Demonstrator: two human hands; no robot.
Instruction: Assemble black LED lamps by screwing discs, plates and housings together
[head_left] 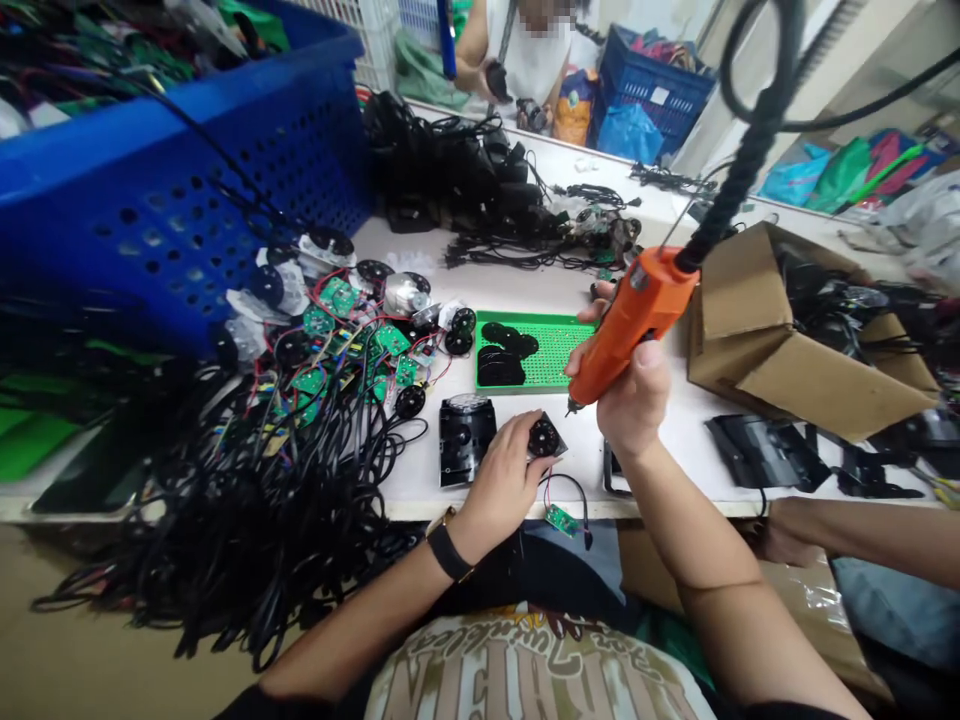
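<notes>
My right hand (637, 395) is wrapped round an orange electric screwdriver (637, 320), whose cable runs upward. Its bit points down and left, just above and apart from a square part with a black round disc (544, 437). My left hand (506, 475) grips that part from its left side on the white table. Wires lead from near it to a small green circuit board (561, 520) hanging over the table's front edge. Left of my hand lies an open black plastic housing (466, 440). Behind it, a green tray (555, 385) holds several thin black discs.
A tangle of black cables and green circuit boards (330, 400) fills the left, beside a large blue crate (247, 150). An open cardboard box (750, 340) stands at right. A co-worker's arm (862, 530) reaches in at lower right; another person (525, 60) is across the table.
</notes>
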